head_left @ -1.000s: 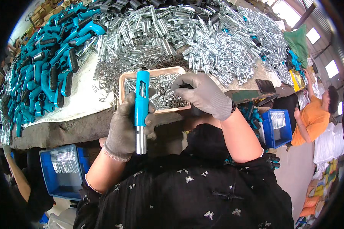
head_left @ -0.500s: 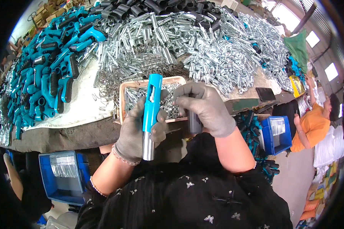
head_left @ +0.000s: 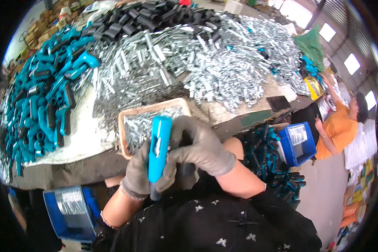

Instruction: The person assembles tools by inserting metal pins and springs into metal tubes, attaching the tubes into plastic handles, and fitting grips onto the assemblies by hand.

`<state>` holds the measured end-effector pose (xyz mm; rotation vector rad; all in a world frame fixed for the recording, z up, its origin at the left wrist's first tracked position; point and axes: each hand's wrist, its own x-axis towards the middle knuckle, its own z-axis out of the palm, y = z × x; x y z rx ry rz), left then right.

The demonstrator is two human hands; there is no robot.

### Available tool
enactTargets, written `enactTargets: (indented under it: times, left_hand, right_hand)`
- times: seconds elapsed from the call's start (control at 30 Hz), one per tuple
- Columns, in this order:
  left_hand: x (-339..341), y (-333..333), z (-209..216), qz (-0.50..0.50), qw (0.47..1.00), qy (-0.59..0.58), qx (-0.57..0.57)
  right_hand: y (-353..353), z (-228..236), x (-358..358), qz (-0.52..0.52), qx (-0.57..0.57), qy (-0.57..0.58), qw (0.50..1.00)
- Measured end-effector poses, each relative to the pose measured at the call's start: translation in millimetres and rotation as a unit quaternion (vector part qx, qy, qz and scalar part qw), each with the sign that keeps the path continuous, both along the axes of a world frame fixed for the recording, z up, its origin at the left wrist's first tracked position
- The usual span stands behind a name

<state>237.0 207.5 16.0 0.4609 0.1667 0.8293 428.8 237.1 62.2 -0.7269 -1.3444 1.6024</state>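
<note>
A teal tubular tool housing (head_left: 158, 147) with a long slot stands nearly upright in front of me, a metal tube (head_left: 155, 192) jutting from its lower end. My left hand (head_left: 139, 170), in a grey glove, is closed around it. Gloved as well, my right hand (head_left: 203, 147) is closed, its fingertips against the housing's right side by the slot; any small part in them is hidden. A black sleeve (head_left: 187, 171), blurred, hangs under the right palm, held by the curled fingers. Just behind my hands sits a shallow tray (head_left: 122, 133) of small metal parts.
Heaps of teal housings (head_left: 42, 101), silver metal parts (head_left: 227, 80) and black sleeves (head_left: 143, 19) cover the table. Blue crates stand at left (head_left: 67, 235) and right (head_left: 311, 140), beside more teal pieces (head_left: 260, 155). A dark flat device (head_left: 278, 103) lies near the edge. A person (head_left: 340, 134) in orange works at right.
My right hand has moved left and down, bringing its fingertips to the teal housing. The housing has lowered slightly in my left hand. The view has shifted.
</note>
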Motion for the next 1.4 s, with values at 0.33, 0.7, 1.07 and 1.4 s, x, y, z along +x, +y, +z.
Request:
enactTargets:
  times: [0.33,0.7,1.07,1.4]
  left_hand:
    - [-21.0,-9.2,5.7,0.032,0.94,0.315,0.13]
    - [-4.5,18.6,50.6,0.254,0.932,0.181,0.183]
    - [-6.4,49.4,57.4,0.339,0.913,0.178,0.14]
    - [1.7,-14.3,44.0,0.17,0.961,0.151,0.158]
  right_hand:
    - [-11.2,18.7,12.3,0.126,-0.081,-0.019,0.989]
    - [-1.2,-7.3,-13.9,-0.023,0.154,-0.25,0.956]
    - [-16.5,-28.1,-60.1,0.224,-0.172,0.104,0.954]
    - [-4.5,41.2,17.7,-0.147,0.284,-0.163,0.933]
